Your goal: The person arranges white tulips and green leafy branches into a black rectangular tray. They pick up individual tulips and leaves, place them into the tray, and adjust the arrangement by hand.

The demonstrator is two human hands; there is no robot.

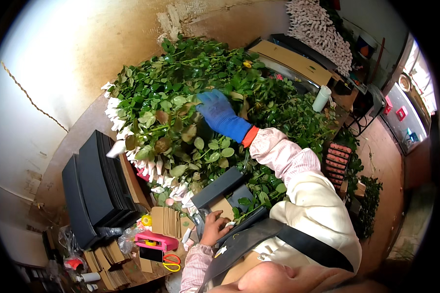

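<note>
My left hand [215, 228], bare, rests with fingers apart on a dark grey box [217, 188] lined with brown cardboard. A leafy green stem [249, 211] with a small white tip [230, 223] lies at its fingertips; whether they grip it is unclear. Across the heap, my right hand [217, 111] wears a blue glove with an orange cuff. Its fingers are spread over the leaves of a large pile of cut flower stems [181, 68]; nothing shows in them. White-wrapped flower heads [113, 113] line the pile's left and near edges.
Stacked dark box parts [100, 178] stand at left. Near them are cardboard pieces [166, 222], a pink tape dispenser [156, 240], a phone [151, 254] and yellow-red scissors [171, 262]. At the back right are a pale green bottle [321, 98] and more white-wrapped flowers [320, 34].
</note>
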